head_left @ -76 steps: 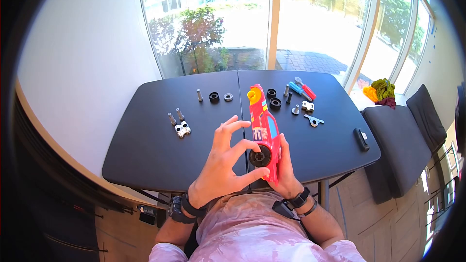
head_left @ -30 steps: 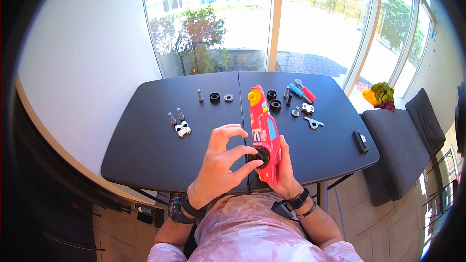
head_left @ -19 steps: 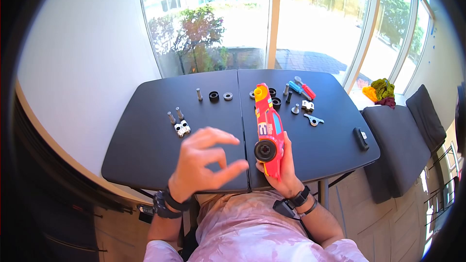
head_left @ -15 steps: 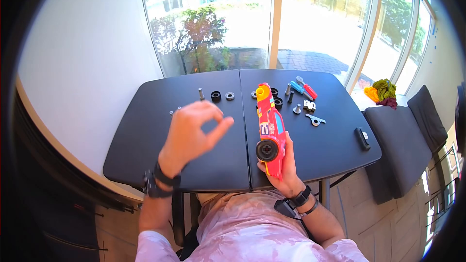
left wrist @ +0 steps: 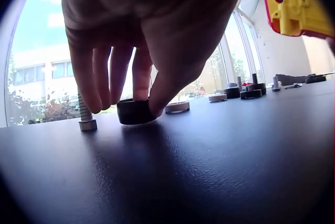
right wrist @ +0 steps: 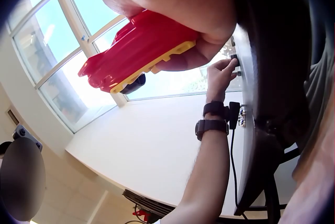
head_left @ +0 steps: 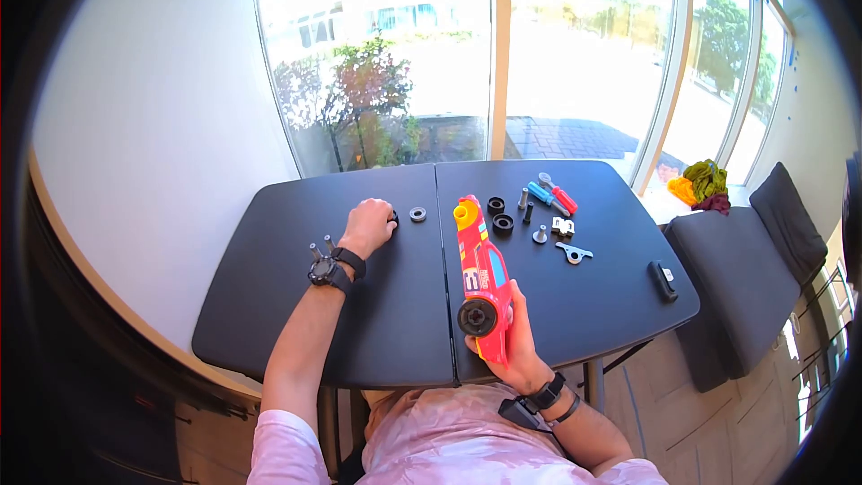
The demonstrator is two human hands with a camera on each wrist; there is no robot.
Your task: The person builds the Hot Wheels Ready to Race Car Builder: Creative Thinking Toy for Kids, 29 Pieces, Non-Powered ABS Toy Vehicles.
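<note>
Red plastic fills the middle of the head view: we see a toy car body (head_left: 488, 274) tilted with its yellow end up, a black wheel (head_left: 477, 316) low on it, and the person's right hand (head_left: 523, 341) gripping it from the lower right. Left of centre, the left hand (head_left: 368, 229) reaches down at the dark table (head_left: 269, 314), near a grey ring (head_left: 417, 214). Right of centre, we find a blue-handled screwdriver (head_left: 541, 194), a red-handled tool (head_left: 564, 200) and a grey bracket (head_left: 575, 253). From the left wrist, we see the left hand pinching a black ring (left wrist: 132, 113) left of centre, thumb against its right side and one finger inside or behind the rim; we cannot tell which. An upright bolt (left wrist: 88, 119) stands just left of the ring, and the toy car body shows its yellow underside at the upper right. From the right wrist, we see the right hand wrapped around the toy car body at the top centre, while the left hand appears at the right of the frame, beside the table's edge.
</note>
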